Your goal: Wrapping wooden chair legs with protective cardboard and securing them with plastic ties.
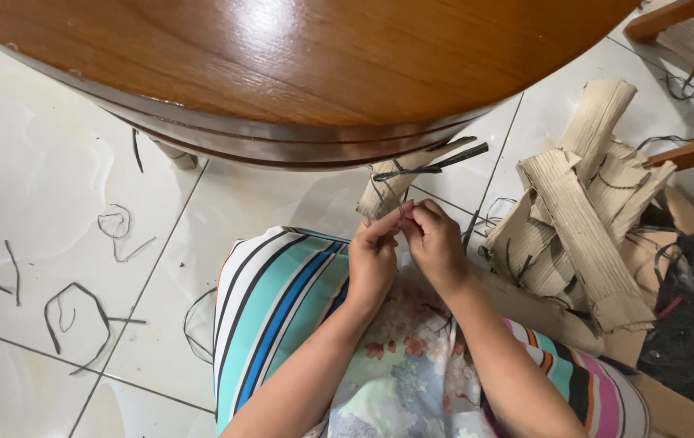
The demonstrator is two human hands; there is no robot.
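From the head view, looking down past my lap, my left hand (373, 258) and my right hand (436, 243) meet just under the rim of the round wooden table (306, 65), both sets of fingertips pinched together on a thin dark strap (432, 167) that runs around a small roll of corrugated cardboard (387, 185). The roll stands tilted just above my hands, its lower end touching my fingers, and the strap's loose ends stick out to the right toward the table edge. To do this well I judge I should keep the pinch close to the roll, hold tension on both ends so the strap does not slip off the ridged card, and keep the roll from unwinding while my fingers work; the strap is narrow, so it could easily slide out of a loose grip. My thumbs hide the exact crossing of the strap, so I cannot tell whether it is knotted. As for packages, I can read no label or sign anywhere. To my right lies a heap of pale brown cardboard rolls (582, 219), ribbed and partly banded with dark straps, lying on a flat brown cardboard sheet (679, 405), with a tangle of black strapping (687, 316) beside it. Cut strap scraps (75, 316) lie scattered on the white tiled floor (55, 162) to my left.
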